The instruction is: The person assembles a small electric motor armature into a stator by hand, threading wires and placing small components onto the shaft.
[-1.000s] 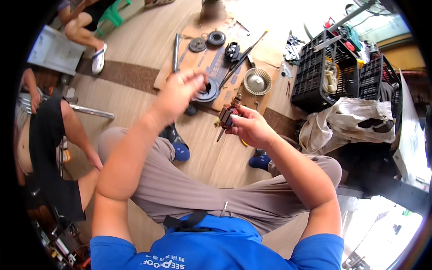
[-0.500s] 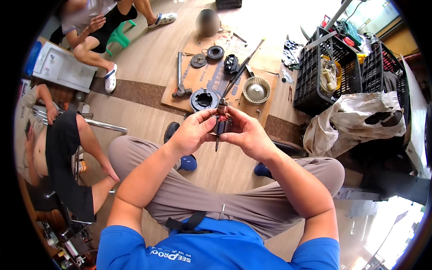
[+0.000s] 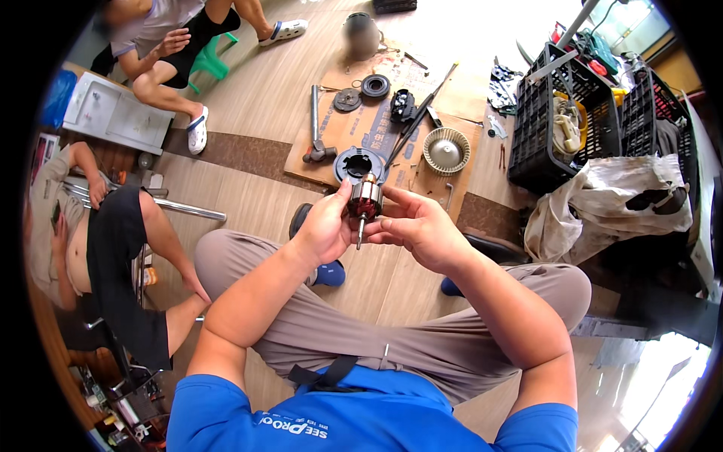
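My left hand (image 3: 325,224) grips a motor armature (image 3: 365,197), its thumb along the steel core, with red windings and a thin shaft pointing toward me. My right hand (image 3: 424,232) has its bent fingertips on the armature's right side and near the shaft; some fingers are hidden behind it. Just beyond my hands, a black round housing (image 3: 343,158) lies on a cardboard sheet (image 3: 328,128). On the same sheet are a metal fan wheel (image 3: 446,152), a hammer (image 3: 319,152), a black ring (image 3: 375,87), a flat disc (image 3: 346,101) and a black plastic part (image 3: 403,105).
Black crates (image 3: 553,128) of parts stand at right, with a stained cloth (image 3: 602,203) in front. At left, two seated people (image 3: 120,256) (image 3: 151,60) are near a white tray (image 3: 105,113), a green stool (image 3: 212,60) and a metal tube (image 3: 192,211).
My left hand came down from above the housing onto the armature, joining my right. The armature has since turned, its shaft toward me, and my left thumb has shifted up along its side.
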The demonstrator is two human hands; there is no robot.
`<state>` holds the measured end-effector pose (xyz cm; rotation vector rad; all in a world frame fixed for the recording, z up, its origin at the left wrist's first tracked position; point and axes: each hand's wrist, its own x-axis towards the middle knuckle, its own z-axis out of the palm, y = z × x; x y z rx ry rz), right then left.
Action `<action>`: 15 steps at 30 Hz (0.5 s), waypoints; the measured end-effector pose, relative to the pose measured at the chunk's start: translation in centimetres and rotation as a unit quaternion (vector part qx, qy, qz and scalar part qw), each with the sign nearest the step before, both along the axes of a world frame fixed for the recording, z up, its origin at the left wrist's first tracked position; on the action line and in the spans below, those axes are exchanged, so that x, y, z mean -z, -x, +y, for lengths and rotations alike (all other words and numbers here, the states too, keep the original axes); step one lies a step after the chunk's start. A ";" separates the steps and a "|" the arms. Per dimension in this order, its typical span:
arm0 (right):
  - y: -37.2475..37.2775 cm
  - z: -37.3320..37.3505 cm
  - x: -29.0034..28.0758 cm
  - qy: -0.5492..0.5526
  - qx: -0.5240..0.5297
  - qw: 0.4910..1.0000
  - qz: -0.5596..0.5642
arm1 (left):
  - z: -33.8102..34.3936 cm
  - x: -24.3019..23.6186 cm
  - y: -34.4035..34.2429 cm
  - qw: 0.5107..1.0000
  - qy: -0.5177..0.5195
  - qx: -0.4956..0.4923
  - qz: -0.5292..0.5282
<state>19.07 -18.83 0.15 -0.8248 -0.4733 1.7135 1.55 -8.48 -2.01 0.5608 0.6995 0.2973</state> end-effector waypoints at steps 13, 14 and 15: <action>0.6 0.5 1.2 0.058 -0.013 0.998 0.018 | 0.1 0.5 0.8 0.996 0.004 0.004 0.091; 0.6 0.5 1.2 0.053 -0.019 0.998 0.008 | 0.1 0.6 0.9 0.997 0.013 0.005 0.079; 0.6 0.5 1.2 0.053 -0.018 0.998 0.009 | 0.1 0.5 0.9 0.997 0.013 0.006 0.079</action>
